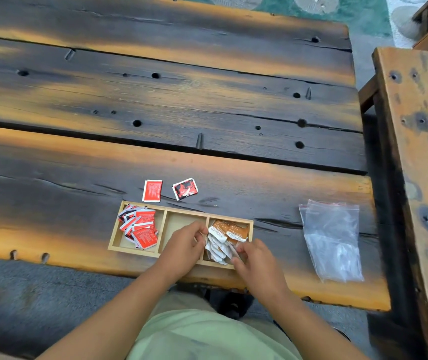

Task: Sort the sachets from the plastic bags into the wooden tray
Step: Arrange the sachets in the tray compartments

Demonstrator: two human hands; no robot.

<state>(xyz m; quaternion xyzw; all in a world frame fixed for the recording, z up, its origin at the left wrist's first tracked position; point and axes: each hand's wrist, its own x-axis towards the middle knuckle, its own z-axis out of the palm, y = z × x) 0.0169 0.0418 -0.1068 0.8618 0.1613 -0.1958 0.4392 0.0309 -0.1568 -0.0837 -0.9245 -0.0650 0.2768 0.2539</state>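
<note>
A wooden tray [165,222] with three compartments lies near the table's front edge. Its left compartment holds several red sachets [141,227]; the middle one looks bare where it shows. The right compartment holds several brown-and-white sachets [227,231]. My left hand [185,245] rests over the middle compartment, its fingertips at the divider touching the brown sachets. My right hand [255,258] covers the right compartment's near corner, fingers closed on the brown sachets there. Two loose sachets lie just behind the tray: a red one [152,190] and a red-and-black one [185,188]. Clear plastic bags [331,239] lie to the right.
The dark, worn plank table [181,100] stretches far behind the tray. A wooden bench [415,152] runs along the table's right side. The table's front edge lies just below the tray, above my lap.
</note>
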